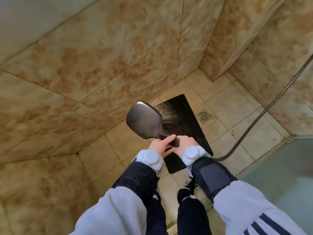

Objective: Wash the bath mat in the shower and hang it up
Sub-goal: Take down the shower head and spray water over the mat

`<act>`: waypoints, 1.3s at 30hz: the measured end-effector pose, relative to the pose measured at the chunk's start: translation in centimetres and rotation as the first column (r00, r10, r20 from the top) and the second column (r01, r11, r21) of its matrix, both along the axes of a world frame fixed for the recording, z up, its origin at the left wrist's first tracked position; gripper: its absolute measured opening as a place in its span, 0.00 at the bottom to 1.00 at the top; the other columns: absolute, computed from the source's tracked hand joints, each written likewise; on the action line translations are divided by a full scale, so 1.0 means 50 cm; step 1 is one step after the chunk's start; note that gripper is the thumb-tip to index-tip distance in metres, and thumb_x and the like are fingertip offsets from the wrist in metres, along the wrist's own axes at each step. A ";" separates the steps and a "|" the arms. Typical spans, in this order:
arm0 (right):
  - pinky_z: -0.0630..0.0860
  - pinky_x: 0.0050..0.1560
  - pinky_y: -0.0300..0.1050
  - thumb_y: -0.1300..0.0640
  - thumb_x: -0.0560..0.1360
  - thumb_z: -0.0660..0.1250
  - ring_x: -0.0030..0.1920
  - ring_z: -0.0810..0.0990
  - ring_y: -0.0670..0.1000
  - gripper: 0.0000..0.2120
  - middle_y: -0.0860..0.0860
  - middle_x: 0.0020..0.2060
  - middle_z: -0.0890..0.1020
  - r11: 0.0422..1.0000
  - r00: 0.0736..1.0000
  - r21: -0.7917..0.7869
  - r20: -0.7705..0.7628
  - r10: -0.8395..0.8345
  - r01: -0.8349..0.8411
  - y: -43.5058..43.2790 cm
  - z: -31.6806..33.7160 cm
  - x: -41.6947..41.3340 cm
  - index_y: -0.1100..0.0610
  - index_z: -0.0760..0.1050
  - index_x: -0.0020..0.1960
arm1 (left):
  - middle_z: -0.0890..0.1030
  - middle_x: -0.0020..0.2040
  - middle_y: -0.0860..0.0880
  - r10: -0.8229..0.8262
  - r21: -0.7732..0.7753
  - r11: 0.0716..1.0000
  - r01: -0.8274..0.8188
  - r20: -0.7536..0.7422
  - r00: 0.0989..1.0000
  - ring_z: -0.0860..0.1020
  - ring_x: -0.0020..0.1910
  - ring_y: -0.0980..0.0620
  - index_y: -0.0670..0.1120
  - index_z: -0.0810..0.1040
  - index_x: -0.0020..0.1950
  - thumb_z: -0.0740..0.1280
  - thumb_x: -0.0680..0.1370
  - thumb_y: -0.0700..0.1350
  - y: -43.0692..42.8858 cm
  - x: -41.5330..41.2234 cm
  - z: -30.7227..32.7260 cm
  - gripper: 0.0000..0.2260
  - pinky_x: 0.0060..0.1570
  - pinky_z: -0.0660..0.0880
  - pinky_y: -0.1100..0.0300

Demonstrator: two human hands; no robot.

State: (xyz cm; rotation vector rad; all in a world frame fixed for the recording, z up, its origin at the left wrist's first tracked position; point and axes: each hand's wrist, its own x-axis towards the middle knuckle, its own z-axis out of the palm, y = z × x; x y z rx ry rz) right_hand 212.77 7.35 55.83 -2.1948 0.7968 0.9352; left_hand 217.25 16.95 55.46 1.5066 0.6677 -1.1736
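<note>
Water from the shower head (144,121) washes the bath mat's (184,122) far end. Left hand (160,145) and right hand (183,144) grip its handle (174,141). Near end needs spraying next.

Single head cam, wide-angle, at standing height, pitched steeply down into the shower corner. Forearms enter from the bottom edge. The left hand (159,144) and right hand (183,145), both on the shower head (144,121), sit nearest the lens, just below centre. The shower floor (225,106) is well beyond them, bath mat (183,116) mid-frame. Tiled wall (84,65) fills the left and far side, glass panel (279,167) near right.
</note>
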 end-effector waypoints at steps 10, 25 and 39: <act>0.71 0.41 0.41 0.48 0.73 0.64 0.41 0.77 0.55 0.12 0.53 0.48 0.83 0.995 0.986 0.073 -0.150 0.074 -0.064 0.006 -0.123 -0.064 0.53 0.80 0.51 | 0.81 0.43 0.43 0.193 0.063 0.981 -0.185 -0.152 0.969 0.80 0.42 0.50 0.42 0.75 0.43 0.68 0.76 0.45 0.026 -0.070 -0.126 0.07 0.42 0.78 0.62; 0.68 0.40 0.41 0.52 0.72 0.65 0.39 0.74 0.54 0.10 0.53 0.38 0.78 0.981 0.982 0.189 -0.190 -0.009 0.046 0.058 -0.165 -0.133 0.51 0.70 0.33 | 0.81 0.50 0.39 0.075 0.094 0.994 -0.056 -0.209 0.975 0.81 0.43 0.49 0.41 0.76 0.45 0.67 0.77 0.47 0.077 -0.109 -0.133 0.09 0.33 0.80 0.65; 0.69 0.38 0.40 0.54 0.69 0.67 0.39 0.76 0.55 0.05 0.54 0.37 0.80 0.982 0.996 0.176 -0.071 -0.049 0.061 0.095 -0.176 -0.173 0.53 0.79 0.43 | 0.82 0.44 0.41 0.067 0.062 0.996 -0.058 -0.156 0.985 0.82 0.45 0.47 0.42 0.77 0.42 0.66 0.78 0.46 0.123 -0.137 -0.111 0.09 0.45 0.78 0.60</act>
